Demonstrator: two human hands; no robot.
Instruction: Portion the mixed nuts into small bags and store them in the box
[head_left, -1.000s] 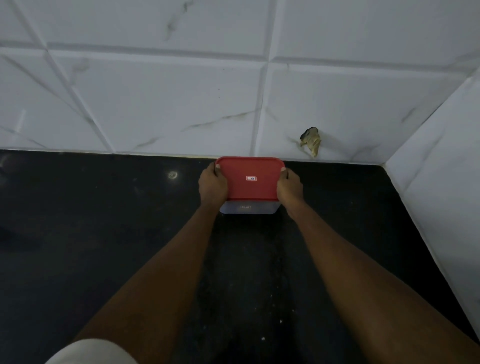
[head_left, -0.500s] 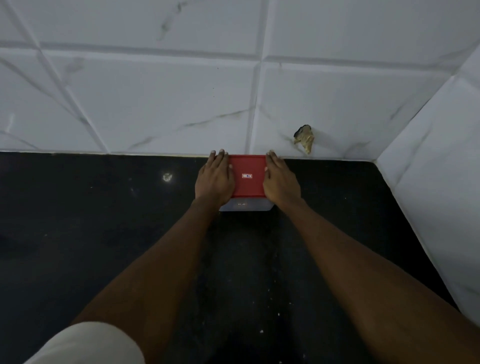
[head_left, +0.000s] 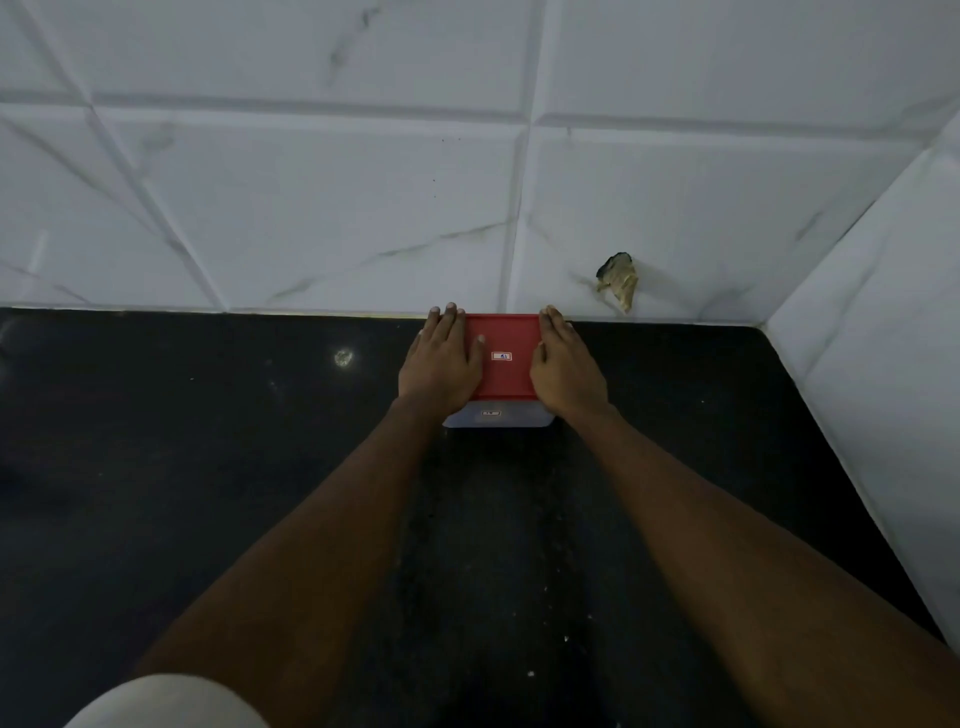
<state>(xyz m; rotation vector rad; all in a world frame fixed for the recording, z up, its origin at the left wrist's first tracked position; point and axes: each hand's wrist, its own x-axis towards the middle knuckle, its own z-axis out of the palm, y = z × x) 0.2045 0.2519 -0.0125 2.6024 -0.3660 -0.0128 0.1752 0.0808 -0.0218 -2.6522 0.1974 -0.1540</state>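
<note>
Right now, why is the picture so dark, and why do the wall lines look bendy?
In the head view the light is dim, so the black counter swallows detail while the red lid and both hands, left and right, still show clearly; the wide-angle lens bows the tile lines; one small glint shines on the counter.

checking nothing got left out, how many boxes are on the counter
1. The box with a red lid sits at the back of the counter against the wall, under the left hand and right hand. None seem hidden.
</note>
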